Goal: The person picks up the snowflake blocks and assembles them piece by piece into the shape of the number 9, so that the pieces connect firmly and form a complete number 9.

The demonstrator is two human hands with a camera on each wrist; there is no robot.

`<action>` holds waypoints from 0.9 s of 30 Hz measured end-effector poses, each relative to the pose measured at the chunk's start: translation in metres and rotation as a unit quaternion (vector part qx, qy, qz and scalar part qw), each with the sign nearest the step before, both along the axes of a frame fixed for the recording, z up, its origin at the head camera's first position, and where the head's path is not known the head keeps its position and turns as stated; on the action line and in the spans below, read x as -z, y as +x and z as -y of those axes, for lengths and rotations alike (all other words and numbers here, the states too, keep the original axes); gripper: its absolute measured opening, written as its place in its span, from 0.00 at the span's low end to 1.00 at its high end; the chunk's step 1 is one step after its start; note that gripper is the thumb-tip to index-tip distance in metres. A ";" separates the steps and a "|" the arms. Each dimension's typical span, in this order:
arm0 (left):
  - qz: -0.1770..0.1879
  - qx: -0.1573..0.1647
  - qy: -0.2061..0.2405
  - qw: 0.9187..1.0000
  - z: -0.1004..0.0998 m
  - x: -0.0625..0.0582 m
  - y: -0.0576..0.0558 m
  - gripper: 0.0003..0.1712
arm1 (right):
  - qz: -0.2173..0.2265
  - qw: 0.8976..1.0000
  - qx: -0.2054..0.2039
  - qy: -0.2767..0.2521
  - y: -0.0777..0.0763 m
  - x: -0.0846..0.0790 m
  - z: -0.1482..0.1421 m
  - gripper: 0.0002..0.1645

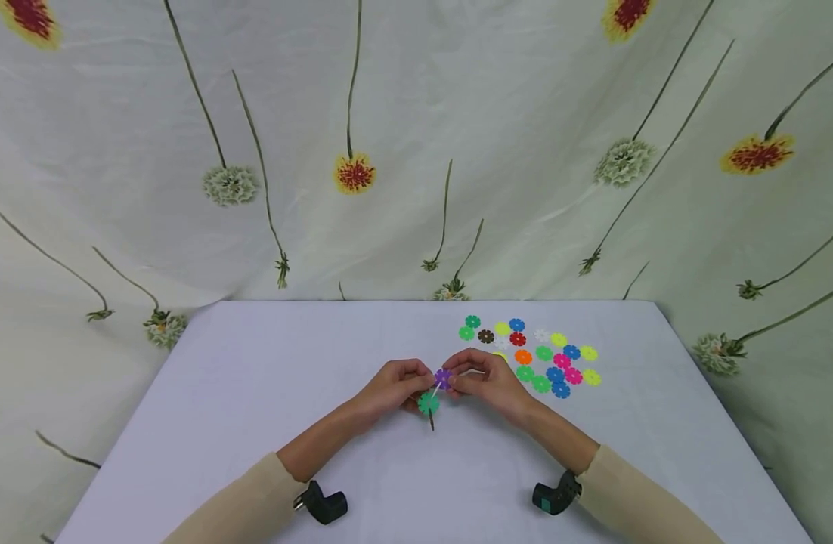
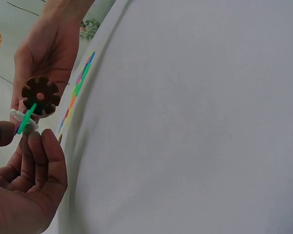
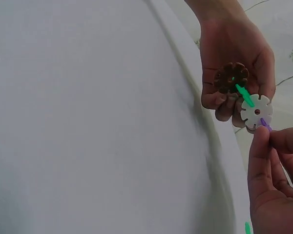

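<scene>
Near the middle of the table both hands hold a small chain of notched plastic discs joined by their slots. A purple disc (image 1: 443, 378) is pinched between the thumb and fingers of my right hand (image 1: 483, 384). It meets a white disc (image 3: 257, 112), which carries a green disc (image 1: 428, 403). A brown disc (image 2: 40, 95) forms the chain's other end. My left hand (image 1: 397, 382) grips the chain around the white disc; its fingertips partly hide the exact hold. The purple disc is mostly covered by fingers in both wrist views.
Loose notched discs in several colours lie flat beyond and right of my right hand, among them an orange disc (image 1: 522, 357), a red disc (image 1: 518, 339) and a pink disc (image 1: 574, 375). A white table (image 1: 253, 378) lies beneath, with a flowered cloth (image 1: 525, 151) behind it.
</scene>
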State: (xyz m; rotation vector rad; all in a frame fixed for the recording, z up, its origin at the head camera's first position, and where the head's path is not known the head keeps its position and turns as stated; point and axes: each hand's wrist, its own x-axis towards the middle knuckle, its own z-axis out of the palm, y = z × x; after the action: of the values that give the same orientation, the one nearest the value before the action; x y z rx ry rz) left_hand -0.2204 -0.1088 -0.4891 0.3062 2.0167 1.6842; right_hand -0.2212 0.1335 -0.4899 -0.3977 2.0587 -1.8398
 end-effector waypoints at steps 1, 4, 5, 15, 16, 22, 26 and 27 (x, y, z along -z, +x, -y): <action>-0.002 -0.004 0.000 1.000 -0.001 0.000 0.000 0.15 | 0.001 1.000 -0.005 -0.001 0.000 0.000 0.001 0.19; -0.011 -0.013 -0.005 1.000 -0.004 0.001 -0.002 0.15 | 0.006 1.000 -0.015 -0.009 0.000 0.002 0.002 0.20; -0.014 -0.015 -0.006 1.000 -0.005 0.001 -0.002 0.14 | 0.008 1.000 -0.017 -0.013 0.000 0.003 0.003 0.20; -0.012 -0.014 0.006 1.000 -0.008 0.002 -0.002 0.12 | 0.006 1.000 -0.017 0.002 0.000 0.004 0.001 0.18; -0.009 -0.016 0.006 1.000 -0.007 0.002 -0.002 0.11 | -0.002 1.000 -0.017 0.012 -0.001 0.005 0.000 0.18; -0.004 -0.024 -0.002 1.000 -0.005 0.001 -0.001 0.10 | -0.052 0.997 -0.001 0.063 -0.009 0.007 -0.006 0.16; 0.003 -0.027 -0.003 1.000 -0.004 0.001 0.000 0.09 | -0.076 0.992 0.021 0.097 -0.016 0.008 -0.011 0.15; 0.002 -0.026 -0.002 1.000 -0.003 0.001 0.000 0.09 | -0.084 0.990 0.028 0.108 -0.019 0.008 -0.012 0.14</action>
State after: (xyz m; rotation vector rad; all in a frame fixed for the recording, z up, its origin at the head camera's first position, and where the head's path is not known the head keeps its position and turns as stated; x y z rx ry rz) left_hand -0.2207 -0.1053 -0.4902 0.2509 2.0417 1.7104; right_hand -0.2398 0.1452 -0.4981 -0.4551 2.3767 -1.6390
